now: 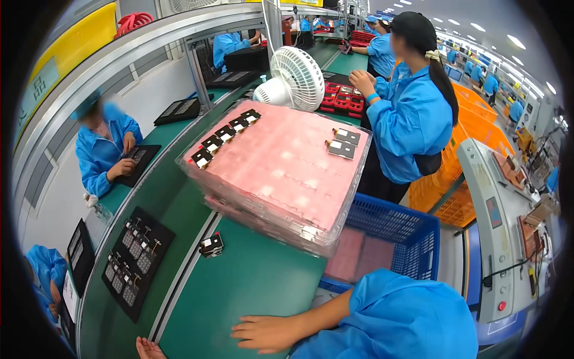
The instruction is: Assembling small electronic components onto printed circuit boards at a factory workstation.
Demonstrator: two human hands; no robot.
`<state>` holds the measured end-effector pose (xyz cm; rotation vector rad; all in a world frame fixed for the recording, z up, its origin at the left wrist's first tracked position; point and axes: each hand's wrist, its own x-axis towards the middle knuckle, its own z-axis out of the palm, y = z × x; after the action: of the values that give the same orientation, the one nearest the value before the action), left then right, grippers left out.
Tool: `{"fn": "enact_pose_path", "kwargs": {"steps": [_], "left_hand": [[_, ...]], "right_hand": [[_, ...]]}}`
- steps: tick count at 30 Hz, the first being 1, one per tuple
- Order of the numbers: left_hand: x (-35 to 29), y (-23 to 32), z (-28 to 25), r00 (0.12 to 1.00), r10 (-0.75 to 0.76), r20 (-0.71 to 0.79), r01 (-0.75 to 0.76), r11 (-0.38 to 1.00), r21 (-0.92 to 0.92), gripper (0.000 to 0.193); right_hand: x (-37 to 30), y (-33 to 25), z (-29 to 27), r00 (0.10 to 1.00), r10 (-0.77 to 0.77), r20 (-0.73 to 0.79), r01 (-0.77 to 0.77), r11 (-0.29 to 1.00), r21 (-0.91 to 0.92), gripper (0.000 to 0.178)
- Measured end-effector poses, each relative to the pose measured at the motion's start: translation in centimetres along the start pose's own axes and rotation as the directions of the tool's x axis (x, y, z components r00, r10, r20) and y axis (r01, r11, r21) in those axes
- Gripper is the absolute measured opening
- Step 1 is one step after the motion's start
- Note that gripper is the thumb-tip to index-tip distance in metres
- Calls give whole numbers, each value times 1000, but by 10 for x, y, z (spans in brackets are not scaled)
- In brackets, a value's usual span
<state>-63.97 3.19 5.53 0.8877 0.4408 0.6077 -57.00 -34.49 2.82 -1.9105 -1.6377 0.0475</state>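
Note:
My right hand (267, 333) lies flat on the green work table (251, 263), fingers spread and holding nothing. At the lower edge, my left hand (148, 347) shows only in part; its visible fingers are stretched out with nothing in them. Ahead of both hands, a small stack of black and silver electronic modules (211, 245) sits near the table's left rim. Beyond it stands a pile of clear plastic trays with pink liners (275, 161). On the top tray, several black modules (225, 133) form a row at the left, and two more modules (344, 143) lie at the right.
Along the left runs a green conveyor belt bearing a black pallet of modules (136, 263). A white fan (297, 78) stands behind the trays. A blue crate (391, 221) with pink liners is at the right. Co-workers in blue sit at left; another person (412, 107) stands far right.

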Motion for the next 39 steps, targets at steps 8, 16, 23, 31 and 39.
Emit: {"fn": "enact_pose_path", "kwargs": {"steps": [8,16,23,31,39], "left_hand": [[-11,4,12,998,24,-65,-21,998,52,21],[-10,4,3,994,47,-94,-41,997,71,24],[-8,3,-1,998,45,-35,-45,999,22,23],[-9,2,-4,997,43,-67,-41,999,32,24],[-10,3,-6,998,49,-27,-45,991,129,26]], "right_hand": [[-2,-1,-3,998,-21,-52,22,999,30,54],[-1,-3,-5,999,-21,-38,23,998,56,52],[0,-3,-8,1000,-23,13,22,998,60,56],[1,-2,-13,999,-26,48,23,998,61,54],[9,-19,-37,968,-150,-202,125,984,-129,27]]}}
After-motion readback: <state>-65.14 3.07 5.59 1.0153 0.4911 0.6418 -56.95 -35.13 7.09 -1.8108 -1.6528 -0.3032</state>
